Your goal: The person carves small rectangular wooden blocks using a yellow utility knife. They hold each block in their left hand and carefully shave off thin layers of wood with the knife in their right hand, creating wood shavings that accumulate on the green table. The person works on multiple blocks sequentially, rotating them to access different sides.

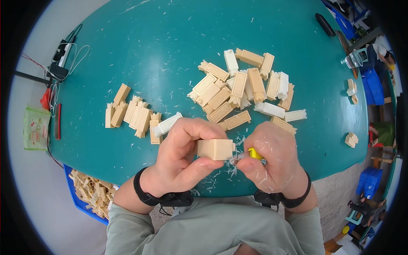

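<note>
My left hand (pixel 180 159) is closed around a beige plastic block (pixel 214 149), its notched end turned to the right. Close beside that end, my right hand (pixel 272 157) grips a yellow-handled trimming knife (pixel 255 154). Most of the knife is hidden by the fingers, and its tip sits near or against the block's edge; I cannot tell whether they touch. Thin white shavings (pixel 231 170) cling to my right fingers and lie on the table below. Just beyond my left hand rests a white block (pixel 168 123).
A heap of beige and white blocks (pixel 238 87) covers the middle of the green table (pixel 161 51). A smaller group of blocks (pixel 140 117) lies left. A blue bin (pixel 78 199) full of beige parts stands lower left. Loose pieces (pixel 351 139) and a clear cup (pixel 352 59) are right.
</note>
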Action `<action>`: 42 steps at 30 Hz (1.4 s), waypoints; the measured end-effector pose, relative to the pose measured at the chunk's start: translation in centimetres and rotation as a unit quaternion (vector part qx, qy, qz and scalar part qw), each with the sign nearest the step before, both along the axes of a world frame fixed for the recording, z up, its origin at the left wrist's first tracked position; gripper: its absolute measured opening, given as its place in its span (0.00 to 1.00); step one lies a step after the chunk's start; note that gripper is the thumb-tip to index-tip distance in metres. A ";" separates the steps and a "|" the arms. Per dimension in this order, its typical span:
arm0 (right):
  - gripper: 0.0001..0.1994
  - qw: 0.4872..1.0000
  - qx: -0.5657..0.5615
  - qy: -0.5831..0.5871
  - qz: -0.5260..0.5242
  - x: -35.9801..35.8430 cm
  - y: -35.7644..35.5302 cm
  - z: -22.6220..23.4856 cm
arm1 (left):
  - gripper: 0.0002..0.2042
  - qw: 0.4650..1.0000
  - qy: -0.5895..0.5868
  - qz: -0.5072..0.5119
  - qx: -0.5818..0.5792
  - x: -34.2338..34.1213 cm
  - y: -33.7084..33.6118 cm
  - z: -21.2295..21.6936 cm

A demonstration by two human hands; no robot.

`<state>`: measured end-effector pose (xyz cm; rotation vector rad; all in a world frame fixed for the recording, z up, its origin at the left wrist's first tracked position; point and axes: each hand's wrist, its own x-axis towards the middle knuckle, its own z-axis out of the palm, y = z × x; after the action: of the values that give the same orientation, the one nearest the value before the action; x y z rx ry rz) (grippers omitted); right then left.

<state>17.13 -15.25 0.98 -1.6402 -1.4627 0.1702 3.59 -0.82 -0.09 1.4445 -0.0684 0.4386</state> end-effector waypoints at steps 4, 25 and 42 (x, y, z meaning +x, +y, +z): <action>0.16 0.999 0.012 -0.031 -0.011 0.4 0.1 -0.1 | 0.14 0.998 -0.007 -0.051 -0.025 -0.1 0.3 -0.1; 0.15 0.986 -0.044 0.155 -0.050 0.0 -0.1 1.0 | 0.18 0.993 -0.012 0.021 0.118 0.5 1.0 0.2; 0.13 0.984 -0.071 0.165 -0.018 -0.3 -0.2 1.0 | 0.22 0.988 0.030 0.108 -0.108 0.1 0.3 0.5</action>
<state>16.81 -15.43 1.99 -1.6596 -1.1893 0.5112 3.65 -0.52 0.39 1.2545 0.1807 0.5624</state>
